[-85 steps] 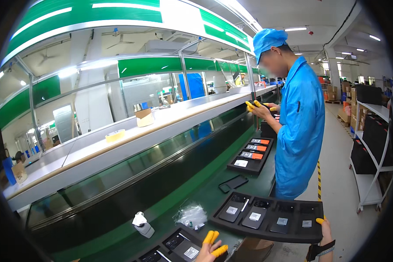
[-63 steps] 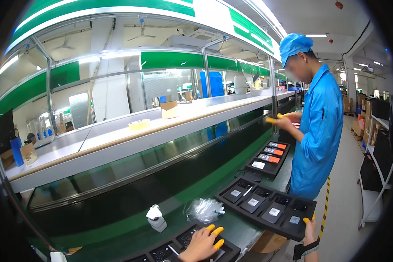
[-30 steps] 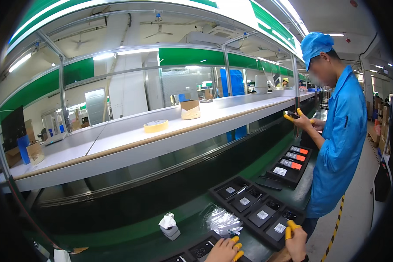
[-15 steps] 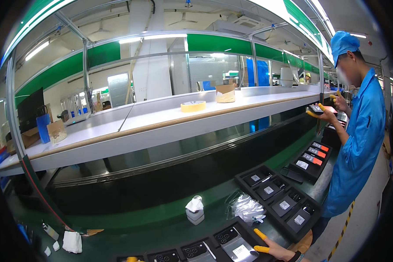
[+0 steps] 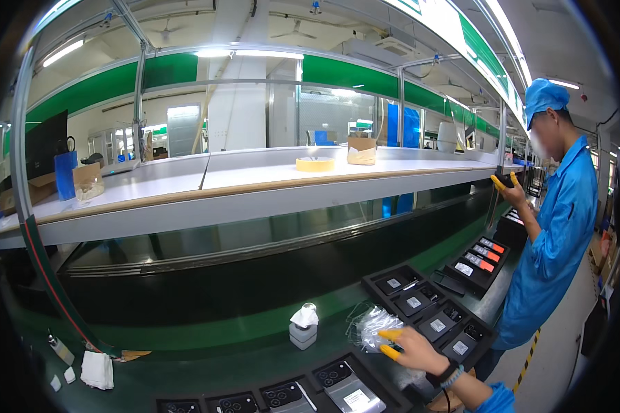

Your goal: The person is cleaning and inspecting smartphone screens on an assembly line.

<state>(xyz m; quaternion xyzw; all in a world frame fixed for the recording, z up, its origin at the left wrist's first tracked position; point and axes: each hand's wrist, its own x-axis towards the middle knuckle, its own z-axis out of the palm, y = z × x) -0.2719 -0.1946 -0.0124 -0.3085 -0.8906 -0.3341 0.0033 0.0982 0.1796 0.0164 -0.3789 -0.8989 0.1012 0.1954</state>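
My right hand (image 5: pixel 418 352), with yellow finger cots on its fingertips, reaches over a pile of clear plastic bags (image 5: pixel 373 326). Its thumb and forefinger point at the bags, apart from each other with nothing visible between them; whether they touch the plastic I cannot tell. Just left of that wrist lies a black tray (image 5: pixel 381 378) holding several smartphones, backs up. The phone at its right end (image 5: pixel 355 396) has a white label, and a thin white stick lies by its neighbour. Behind my hand, a second black tray (image 5: pixel 372 288) holds several dark labelled devices. My left hand is out of view.
A grey bottle with white tissue (image 5: pixel 303 332) stands mid-bench. Folded white cloth (image 5: pixel 97 370) and a small bottle (image 5: pixel 60 348) sit at left. A co-worker in blue (image 5: pixel 558 213) handles a dark object at right, near a tray with orange-labelled items (image 5: pixel 490 265). A raised white shelf (image 5: pixel 255 180) runs behind.
My right hand has left the phone tray's right edge and moved up to the plastic bags. The left hand's yellow fingertip has gone out of view. The co-worker's hands have shifted.
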